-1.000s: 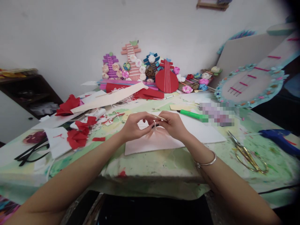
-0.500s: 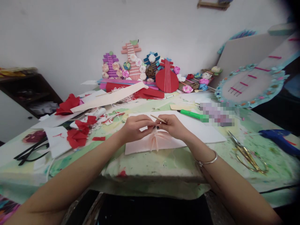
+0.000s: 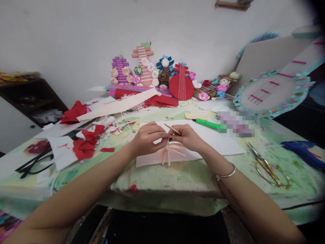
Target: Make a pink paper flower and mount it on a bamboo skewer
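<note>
Both hands met over the bench (image 3: 165,183), fingers nearly closed. Left hand (image 3: 149,138) pinched the gathered top of a pale pink pleated piece (image 3: 168,154); left fingertips partly hidden, exact grip hard to make out. Right hand (image 3: 187,138) held a thin stick (image 3: 172,128) and had its thumb at the same gather; the stick's lower end was lost in the fingers. Pleated piece hung between and below the hands, folds fanned toward the person, its top covered by fingers; could not tell whether it touched the white sheet (image 3: 223,144) beneath. Hands and forearms hid part of that sheet. Beyond it lay a green-handled tool (image 3: 209,124), next to an item (image 3: 236,124) pixelated past recognition. Gold-handled scissors (image 3: 270,170) lay at right, near a blue tool (image 3: 301,151) cut by the frame edge. The large blue-trimmed lute shape (image 3: 269,93) also ran out of frame. At left: red scraps (image 3: 84,148) overlapping white bits, and black glasses (image 3: 34,166), lenses hard to see. At back, a red lute shape (image 3: 181,86) stood among flowered ones, some overlapped. Cabinet (image 3: 31,101) interior too dark to read.
</note>
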A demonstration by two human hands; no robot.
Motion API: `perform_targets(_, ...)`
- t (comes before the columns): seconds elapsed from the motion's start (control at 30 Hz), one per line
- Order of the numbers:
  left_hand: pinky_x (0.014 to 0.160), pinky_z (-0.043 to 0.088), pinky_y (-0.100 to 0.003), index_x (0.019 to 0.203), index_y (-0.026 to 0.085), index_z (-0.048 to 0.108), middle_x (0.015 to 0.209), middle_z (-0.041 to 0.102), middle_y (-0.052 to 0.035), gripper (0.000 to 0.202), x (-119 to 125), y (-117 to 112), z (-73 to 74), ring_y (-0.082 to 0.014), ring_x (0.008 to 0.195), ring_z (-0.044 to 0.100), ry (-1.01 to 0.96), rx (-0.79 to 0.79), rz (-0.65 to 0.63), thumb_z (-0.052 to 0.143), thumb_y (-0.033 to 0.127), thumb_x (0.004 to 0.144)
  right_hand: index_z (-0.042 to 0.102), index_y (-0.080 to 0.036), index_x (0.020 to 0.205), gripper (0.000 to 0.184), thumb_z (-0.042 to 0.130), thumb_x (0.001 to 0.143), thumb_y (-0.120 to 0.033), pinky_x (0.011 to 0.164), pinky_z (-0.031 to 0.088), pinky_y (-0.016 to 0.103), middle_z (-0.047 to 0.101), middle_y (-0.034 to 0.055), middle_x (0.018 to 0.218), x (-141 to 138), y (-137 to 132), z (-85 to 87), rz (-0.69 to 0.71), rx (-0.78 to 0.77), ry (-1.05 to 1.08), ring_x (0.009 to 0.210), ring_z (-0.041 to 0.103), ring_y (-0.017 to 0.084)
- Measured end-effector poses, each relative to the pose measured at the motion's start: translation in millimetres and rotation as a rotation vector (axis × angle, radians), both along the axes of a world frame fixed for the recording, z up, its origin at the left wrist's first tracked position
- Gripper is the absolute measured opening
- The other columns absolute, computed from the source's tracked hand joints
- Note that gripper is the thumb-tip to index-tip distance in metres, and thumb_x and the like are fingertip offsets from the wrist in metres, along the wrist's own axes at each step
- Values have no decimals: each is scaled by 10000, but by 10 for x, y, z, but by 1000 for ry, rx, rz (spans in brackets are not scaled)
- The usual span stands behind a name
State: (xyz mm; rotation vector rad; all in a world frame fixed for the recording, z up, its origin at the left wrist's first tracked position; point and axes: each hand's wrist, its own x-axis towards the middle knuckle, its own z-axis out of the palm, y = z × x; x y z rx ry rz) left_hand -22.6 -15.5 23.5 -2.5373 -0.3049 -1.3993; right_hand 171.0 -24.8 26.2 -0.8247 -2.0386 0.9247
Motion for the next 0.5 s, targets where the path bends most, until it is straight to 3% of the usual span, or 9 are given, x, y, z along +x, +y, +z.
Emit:
perform_targets(0.17, 605, 447, -273, 782, 214, 641, 676, 682, -11, 70, 14, -30, 17, -119, 593, 594, -40, -36, 44, 614, 166, 740, 639, -151, 722, 95, 620, 767, -232, 592, 392, 228, 595, -13, 661, -4, -9, 12, -48, 61, -25, 619, 518, 103)
perform_targets(0.5, 567, 433, -248, 783, 192, 629, 606, 651, 6, 95, 33, -49, 72, -103, 547, 557, -60, 33, 80, 599, 123, 726, 646, -153, 701, 92, 608, 778, -119, 574, 338, 212, 567, -1, 663, -2, -32, 68, -166, 508, -180, 612, 491, 95)
